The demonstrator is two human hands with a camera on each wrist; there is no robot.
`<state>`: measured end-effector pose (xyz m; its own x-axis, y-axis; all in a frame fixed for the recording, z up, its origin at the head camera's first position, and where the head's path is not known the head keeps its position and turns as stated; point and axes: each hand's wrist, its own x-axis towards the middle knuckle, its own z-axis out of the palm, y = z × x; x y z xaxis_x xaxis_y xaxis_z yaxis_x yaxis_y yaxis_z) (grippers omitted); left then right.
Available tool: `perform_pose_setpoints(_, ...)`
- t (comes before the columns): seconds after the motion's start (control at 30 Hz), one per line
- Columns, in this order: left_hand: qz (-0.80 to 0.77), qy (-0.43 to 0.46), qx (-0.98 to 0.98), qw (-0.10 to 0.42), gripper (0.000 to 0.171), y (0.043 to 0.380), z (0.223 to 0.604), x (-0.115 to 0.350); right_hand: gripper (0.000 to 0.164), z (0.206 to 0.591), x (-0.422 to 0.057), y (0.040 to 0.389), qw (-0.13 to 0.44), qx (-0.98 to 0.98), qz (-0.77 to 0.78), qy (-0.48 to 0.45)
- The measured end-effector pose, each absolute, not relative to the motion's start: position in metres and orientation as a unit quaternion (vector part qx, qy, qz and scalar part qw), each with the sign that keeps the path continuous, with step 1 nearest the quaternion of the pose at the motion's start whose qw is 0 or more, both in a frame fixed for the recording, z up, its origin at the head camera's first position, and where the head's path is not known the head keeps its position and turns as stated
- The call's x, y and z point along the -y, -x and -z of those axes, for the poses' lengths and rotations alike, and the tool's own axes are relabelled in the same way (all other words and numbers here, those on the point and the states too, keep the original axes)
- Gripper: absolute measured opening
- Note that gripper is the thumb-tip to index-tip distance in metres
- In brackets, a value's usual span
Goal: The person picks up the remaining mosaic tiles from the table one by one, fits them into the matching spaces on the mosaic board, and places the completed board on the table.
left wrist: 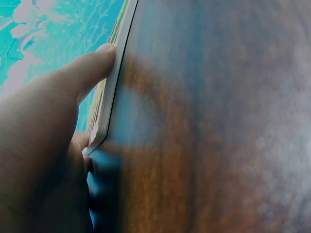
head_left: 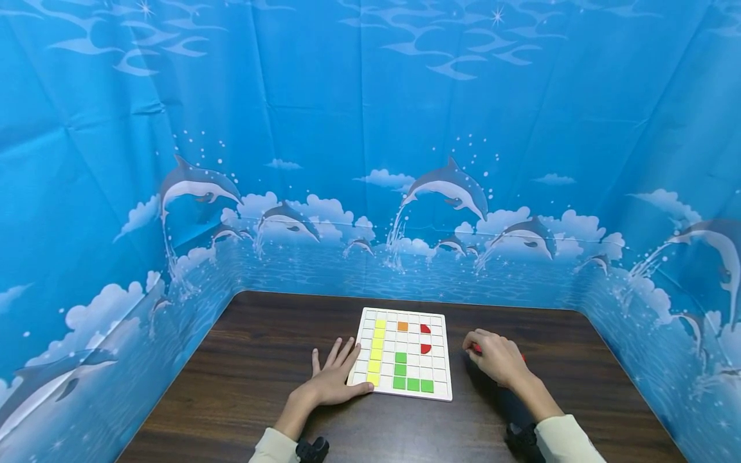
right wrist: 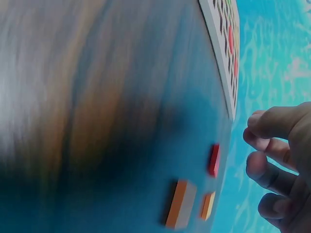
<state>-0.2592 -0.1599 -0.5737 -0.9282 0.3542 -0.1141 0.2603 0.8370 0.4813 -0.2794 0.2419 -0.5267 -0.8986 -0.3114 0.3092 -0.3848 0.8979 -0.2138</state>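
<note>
A white grid board lies on the dark wood table. On it are a yellow column, a green L of squares, an orange square and two red rounded pieces. With fingers spread, my left hand rests at the board's left side, its thumb on the near left corner. To the right of the board, my right hand hovers with loosely bent fingers; the right wrist view shows nothing between them. A red piece and two orange blocks lie on the table near that hand.
The dark wood table is bordered at the back and sides by a blue curtain printed with dolphins. A bit of red shows behind the right hand. Dark straps circle both wrists.
</note>
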Motion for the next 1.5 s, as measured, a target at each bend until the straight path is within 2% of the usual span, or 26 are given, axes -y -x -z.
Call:
perform_pose_setpoints(0.4, -0.234, -0.163, -0.954, 0.096, 0.110, 0.258, 0.572, 0.160, 0.011, 0.526, -0.271, 0.290, 0.068, 0.981, -0.126, -0.130)
perform_pose_setpoints(1.0, -0.260, -0.174, -0.945, 0.099, 0.108, 0.251, 0.561, 0.159, 0.012, 0.535, -0.272, 0.296, 0.074, 0.980, -0.105, -0.155)
perform_pose_setpoints(1.5, -0.239, -0.169, -0.952, 0.092, 0.105, 0.254, 0.567, 0.158, 0.010, 0.536, -0.272, 0.295, 0.074, 0.980, -0.106, -0.152)
